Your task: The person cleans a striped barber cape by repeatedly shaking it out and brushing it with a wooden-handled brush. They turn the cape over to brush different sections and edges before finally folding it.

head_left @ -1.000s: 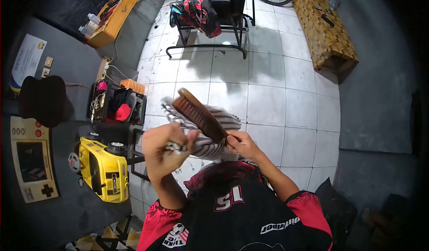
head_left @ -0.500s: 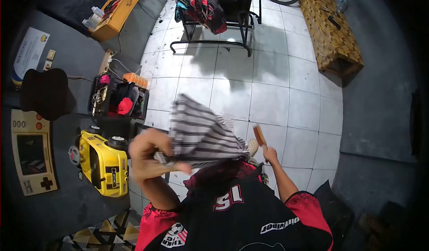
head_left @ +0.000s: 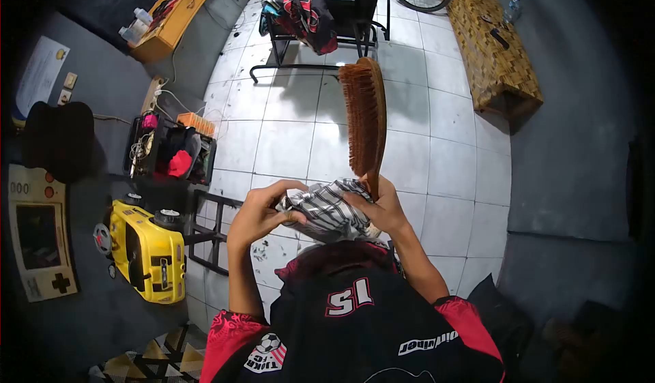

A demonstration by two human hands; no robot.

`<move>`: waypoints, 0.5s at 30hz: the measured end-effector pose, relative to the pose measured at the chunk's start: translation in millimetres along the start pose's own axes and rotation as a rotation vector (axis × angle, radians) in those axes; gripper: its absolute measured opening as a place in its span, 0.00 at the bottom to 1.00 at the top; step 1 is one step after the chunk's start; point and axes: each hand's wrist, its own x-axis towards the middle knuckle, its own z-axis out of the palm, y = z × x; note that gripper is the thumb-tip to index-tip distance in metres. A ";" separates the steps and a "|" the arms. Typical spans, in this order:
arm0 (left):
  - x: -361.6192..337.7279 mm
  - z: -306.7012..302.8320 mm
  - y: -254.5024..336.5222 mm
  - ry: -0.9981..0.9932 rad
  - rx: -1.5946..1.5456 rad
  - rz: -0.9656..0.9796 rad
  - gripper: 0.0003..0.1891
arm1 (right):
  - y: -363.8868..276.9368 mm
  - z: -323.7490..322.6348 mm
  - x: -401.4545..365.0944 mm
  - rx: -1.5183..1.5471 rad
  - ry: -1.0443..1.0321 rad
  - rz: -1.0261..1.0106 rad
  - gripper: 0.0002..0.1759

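Note:
A striped white and black cloth (head_left: 324, 209) is bunched up between my two hands, close in front of my chest. My left hand (head_left: 266, 212) grips its left side, thumb below and fingers above. In my right hand (head_left: 383, 209) is the handle of a wooden brush (head_left: 367, 120), held upright with its reddish-brown bristles facing left. The right thumb also presses on the right side of the cloth. Part of the brush handle is hidden by my fingers.
A black-framed chair (head_left: 355, 28) with clothes on it stands ahead on the tiled floor (head_left: 402, 151). To the left are a yellow toy car (head_left: 147, 250) and a black crate (head_left: 143, 154) of odds and ends. A woven bench (head_left: 495, 49) lines the right wall.
The cloth, spread out and hanging from my left hand before, is now bunched between both hands. My right hand has come in from the right, raising the brush upright.

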 end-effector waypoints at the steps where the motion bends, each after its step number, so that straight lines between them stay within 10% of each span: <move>1: -0.8 3.9 -14.0 0.010 -0.036 0.009 0.21 | -11.0 4.0 -2.0 -0.029 0.020 -0.013 0.11; 6: 0.5 31.0 -43.2 0.344 0.181 -0.010 0.09 | -12.1 23.0 -1.0 -0.233 0.162 -0.139 0.10; 10: -3.5 83.8 -58.9 0.559 0.337 -0.188 0.21 | -20.3 30.0 -4.9 -0.547 0.106 -0.044 0.09; 11: 2.6 94.3 -63.7 0.638 0.043 -0.004 0.19 | -15.5 31.1 -4.6 -0.581 0.076 -0.126 0.10; 15: -9.5 104.4 -47.4 0.177 -1.420 -0.690 0.21 | -2.9 40.0 -13.4 -0.635 -0.014 -0.454 0.13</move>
